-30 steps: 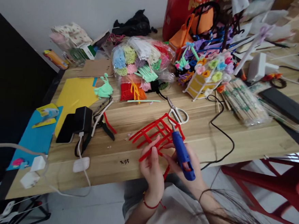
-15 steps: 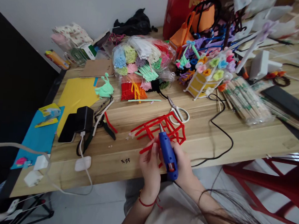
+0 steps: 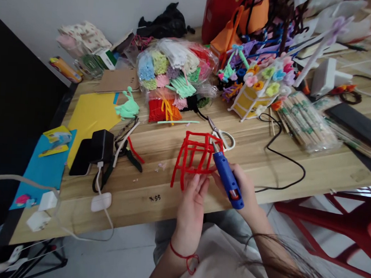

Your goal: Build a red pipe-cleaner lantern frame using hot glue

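A red frame of fuzzy sticks (image 3: 198, 147) stands over the table near its front edge. My left hand (image 3: 193, 207) is just below its front side, palm up, with the fingers loosely spread at the lowest bar; whether they bear any of its weight is unclear. In my right hand (image 3: 241, 189) is a blue glue gun (image 3: 227, 178), its metal nozzle pointing up and left at the frame's right end. Some right fingertips are hidden behind the gun, close to the frame. White-handled scissors (image 3: 225, 138) lie just behind the frame.
Bagged coloured sticks (image 3: 169, 70) lie at the back. A yellow-and-white flower basket (image 3: 251, 102) and wrapped wooden sticks (image 3: 310, 122) are at right. Pliers (image 3: 131, 158), a phone (image 3: 81, 159) and a white cable lie left. A black cord (image 3: 286, 150) curls at right.
The red frame has turned, with its open legs now pointing toward me. My left hand has opened from its pinch. My right hand has moved right with the glue gun.
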A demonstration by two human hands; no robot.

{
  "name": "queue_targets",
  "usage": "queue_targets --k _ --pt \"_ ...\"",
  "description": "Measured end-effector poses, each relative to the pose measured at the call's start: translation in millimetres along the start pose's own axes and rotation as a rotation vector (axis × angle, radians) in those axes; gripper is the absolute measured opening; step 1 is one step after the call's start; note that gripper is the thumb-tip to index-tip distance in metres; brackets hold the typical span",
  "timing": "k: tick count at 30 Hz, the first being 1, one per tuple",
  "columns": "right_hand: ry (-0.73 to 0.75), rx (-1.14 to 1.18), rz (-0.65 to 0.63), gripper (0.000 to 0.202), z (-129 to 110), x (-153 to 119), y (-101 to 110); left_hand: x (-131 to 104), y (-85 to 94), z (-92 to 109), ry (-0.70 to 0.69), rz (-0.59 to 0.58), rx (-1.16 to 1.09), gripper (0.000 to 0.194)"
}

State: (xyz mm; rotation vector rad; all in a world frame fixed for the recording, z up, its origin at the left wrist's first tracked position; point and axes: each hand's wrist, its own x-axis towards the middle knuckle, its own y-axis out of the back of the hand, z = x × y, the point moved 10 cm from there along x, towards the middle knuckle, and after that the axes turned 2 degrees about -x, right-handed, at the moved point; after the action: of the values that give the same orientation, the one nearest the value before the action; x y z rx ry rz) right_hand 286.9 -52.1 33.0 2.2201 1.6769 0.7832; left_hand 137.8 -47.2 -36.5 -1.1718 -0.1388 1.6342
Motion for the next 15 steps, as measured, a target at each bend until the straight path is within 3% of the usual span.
queue_targets --k 4,8,11,15 --pt "-0.049 0.007 0.064 0.021 3 1 8 1 -1.7 0 0.001 -0.012 0.013 0.02" --pt "-0.112 0.017 0.197 0.02 1 0 32 1 -7.0 16 -0.142 -0.05 0.076 0.022" --pt "-0.231 0.186 0.107 0.021 11 -6 32 -1 -8.4 32 -0.288 -0.041 0.164 0.022" --pt "-0.306 0.462 -0.034 0.042 12 -17 25 -7 -7.1 50 -0.424 0.003 0.266 0.024"
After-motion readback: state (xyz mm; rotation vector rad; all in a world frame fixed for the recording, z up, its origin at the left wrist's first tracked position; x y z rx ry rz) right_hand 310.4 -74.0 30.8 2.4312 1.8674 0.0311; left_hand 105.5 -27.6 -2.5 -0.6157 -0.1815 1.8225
